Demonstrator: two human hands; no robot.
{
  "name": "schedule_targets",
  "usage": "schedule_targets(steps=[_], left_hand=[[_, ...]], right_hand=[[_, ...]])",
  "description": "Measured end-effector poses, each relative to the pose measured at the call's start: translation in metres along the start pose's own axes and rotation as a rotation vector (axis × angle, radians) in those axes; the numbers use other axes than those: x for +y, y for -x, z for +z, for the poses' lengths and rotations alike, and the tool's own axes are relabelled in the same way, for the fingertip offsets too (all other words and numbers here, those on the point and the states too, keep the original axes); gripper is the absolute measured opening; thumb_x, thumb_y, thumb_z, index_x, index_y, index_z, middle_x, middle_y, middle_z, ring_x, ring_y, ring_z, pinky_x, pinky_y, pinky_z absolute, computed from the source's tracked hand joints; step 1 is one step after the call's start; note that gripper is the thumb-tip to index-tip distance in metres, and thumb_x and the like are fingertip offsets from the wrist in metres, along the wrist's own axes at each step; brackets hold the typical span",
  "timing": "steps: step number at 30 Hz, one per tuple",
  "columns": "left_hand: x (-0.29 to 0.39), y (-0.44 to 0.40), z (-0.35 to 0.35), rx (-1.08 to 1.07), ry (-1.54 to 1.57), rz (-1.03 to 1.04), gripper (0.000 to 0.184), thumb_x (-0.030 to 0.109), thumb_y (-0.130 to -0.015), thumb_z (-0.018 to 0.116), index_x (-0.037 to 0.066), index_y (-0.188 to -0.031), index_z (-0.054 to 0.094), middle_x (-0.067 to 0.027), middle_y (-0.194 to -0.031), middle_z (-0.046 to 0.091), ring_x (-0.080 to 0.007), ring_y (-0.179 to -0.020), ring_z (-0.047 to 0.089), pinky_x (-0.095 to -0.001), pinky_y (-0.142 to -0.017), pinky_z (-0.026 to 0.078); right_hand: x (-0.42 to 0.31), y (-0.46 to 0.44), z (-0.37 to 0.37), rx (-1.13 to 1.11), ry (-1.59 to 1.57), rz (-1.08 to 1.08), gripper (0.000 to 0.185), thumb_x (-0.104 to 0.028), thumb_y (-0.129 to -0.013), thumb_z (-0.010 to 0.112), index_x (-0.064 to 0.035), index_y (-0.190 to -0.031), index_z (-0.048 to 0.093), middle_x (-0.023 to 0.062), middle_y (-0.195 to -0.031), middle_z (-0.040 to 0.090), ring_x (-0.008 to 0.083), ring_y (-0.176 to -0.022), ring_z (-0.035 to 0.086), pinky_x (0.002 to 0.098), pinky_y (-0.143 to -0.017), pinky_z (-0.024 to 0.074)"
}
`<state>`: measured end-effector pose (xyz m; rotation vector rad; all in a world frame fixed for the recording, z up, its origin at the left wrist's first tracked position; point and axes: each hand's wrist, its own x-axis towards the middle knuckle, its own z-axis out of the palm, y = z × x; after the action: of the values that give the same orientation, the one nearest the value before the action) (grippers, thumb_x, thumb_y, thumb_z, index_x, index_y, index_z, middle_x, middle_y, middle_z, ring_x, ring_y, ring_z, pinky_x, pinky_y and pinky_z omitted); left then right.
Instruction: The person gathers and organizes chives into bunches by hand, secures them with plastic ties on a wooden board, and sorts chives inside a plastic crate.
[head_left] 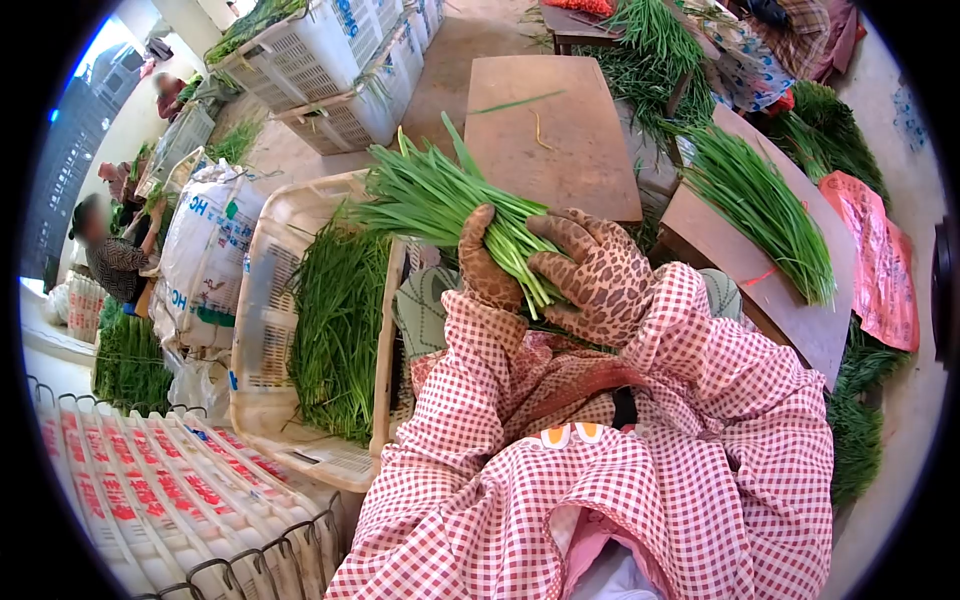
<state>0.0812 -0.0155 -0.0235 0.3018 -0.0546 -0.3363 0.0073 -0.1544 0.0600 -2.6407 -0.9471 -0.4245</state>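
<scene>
A loose bunch of garlic chives (440, 190) lies across both my gloved hands in front of my chest, its leaf tips toward the upper left and its pale stem ends toward my lap. My left hand (488, 262), in a leopard-print glove, is wrapped round the middle of the bunch with the thumb on top. From the other side my right hand (600, 275), gloved alike, has its bent fingers closed against the stems near the cut ends; its palm side is hidden.
At my left stands a crate (262, 330) holding loose chives (340, 330). Ahead is a wooden board (550, 120) with a yellow strip. Another chive bunch (765, 205) rests on a right-hand table (690, 235). Stacked crates (310, 60), a white sack (205, 250) and people sit farther off.
</scene>
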Motion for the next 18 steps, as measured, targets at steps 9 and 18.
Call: schedule_targets(steps=[9,18], left_hand=[[0.009,-0.007,0.014,-0.05,-0.061,0.028,0.026,0.025,-0.082,0.053,0.003,-0.095,0.055,-0.0115,-0.089,0.061,-0.0235,-0.077,0.06,-0.0373,-0.072,0.053],[0.045,-0.03,0.024,-0.343,0.038,0.147,0.033,0.027,-0.086,0.05,0.001,-0.104,0.057,-0.0138,-0.097,0.063,-0.026,-0.087,0.062,-0.0447,-0.081,0.051]], right_hand=[[0.014,-0.01,0.007,0.272,-0.088,-0.228,0.035,-0.014,-0.058,0.069,-0.0055,-0.092,0.061,0.0127,-0.111,0.053,0.0358,-0.111,0.047,0.0471,-0.09,0.0404],[0.008,0.052,0.007,-0.308,-0.755,0.527,0.045,-0.036,-0.079,0.064,-0.0039,-0.109,0.054,0.0165,-0.107,0.054,0.031,-0.103,0.052,0.0421,-0.086,0.0435]])
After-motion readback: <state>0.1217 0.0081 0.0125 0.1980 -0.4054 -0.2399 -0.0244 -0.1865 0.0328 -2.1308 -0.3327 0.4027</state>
